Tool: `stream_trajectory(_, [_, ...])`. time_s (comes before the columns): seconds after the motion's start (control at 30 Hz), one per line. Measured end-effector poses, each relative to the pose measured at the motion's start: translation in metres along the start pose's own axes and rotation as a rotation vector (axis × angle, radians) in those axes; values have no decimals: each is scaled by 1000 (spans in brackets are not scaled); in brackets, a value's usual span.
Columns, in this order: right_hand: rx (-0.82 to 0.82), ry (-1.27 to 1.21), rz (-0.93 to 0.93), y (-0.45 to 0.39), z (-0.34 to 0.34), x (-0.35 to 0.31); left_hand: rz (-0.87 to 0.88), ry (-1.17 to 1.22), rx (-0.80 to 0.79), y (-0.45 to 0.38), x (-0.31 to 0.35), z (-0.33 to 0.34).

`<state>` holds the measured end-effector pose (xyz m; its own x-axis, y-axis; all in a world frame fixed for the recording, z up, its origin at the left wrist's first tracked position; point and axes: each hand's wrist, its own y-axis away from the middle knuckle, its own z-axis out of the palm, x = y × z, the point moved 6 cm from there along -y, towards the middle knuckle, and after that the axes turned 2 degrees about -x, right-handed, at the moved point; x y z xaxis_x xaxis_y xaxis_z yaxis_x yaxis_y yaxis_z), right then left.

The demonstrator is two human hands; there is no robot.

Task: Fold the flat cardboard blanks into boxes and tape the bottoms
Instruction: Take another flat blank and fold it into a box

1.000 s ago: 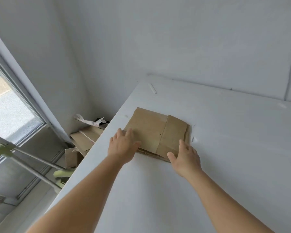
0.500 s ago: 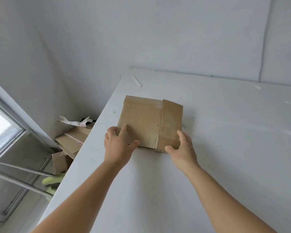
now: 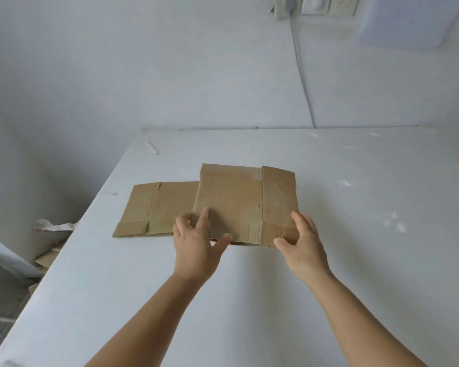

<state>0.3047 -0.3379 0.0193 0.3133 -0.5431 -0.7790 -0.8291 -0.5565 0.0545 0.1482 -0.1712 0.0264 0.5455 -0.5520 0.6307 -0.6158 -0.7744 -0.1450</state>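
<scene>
Head view: top blank [image 3: 245, 205] lies flat on the white table [image 3: 355, 260], resting partly over a second flat blank [image 3: 154, 210] that sticks out to its left. No panel is raised on either blank, no box is formed, and no tape roll is in view, so by my reading the task sits at its very start: picking up one blank, with all folding and bottom taping left. Left hand [image 3: 196, 247] grips the top blank's near left corner, fingers over the face and thumb at the near edge. Right hand [image 3: 302, 242] is at the near right corner, fingers curved along the side edge and thumb at the near edge; whether it grips firmly or only touches, I cannot tell. Left of the top blank, the table edge runs just beyond the second blank, with cardboard scraps [image 3: 48, 258] below it. Behind, the wall [image 3: 196, 75] stands well apart. Right and nearer, the table surface offers broad room for squaring up a box. A small white stick [image 3: 151, 148] lies far back-left.
</scene>
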Motion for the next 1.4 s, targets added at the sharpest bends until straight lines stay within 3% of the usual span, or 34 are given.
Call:
stream_trajectory(0.63, [244,57,173,114,-319,220,274,176,-226,154,298,189])
stream_trajectory(1.03, [362,2,281,116,-429,314,385,254,-376,162,413,288])
stream_trajectory(1.4, [380,-18,216,40,-505,348,273,323,-373,110,483,350])
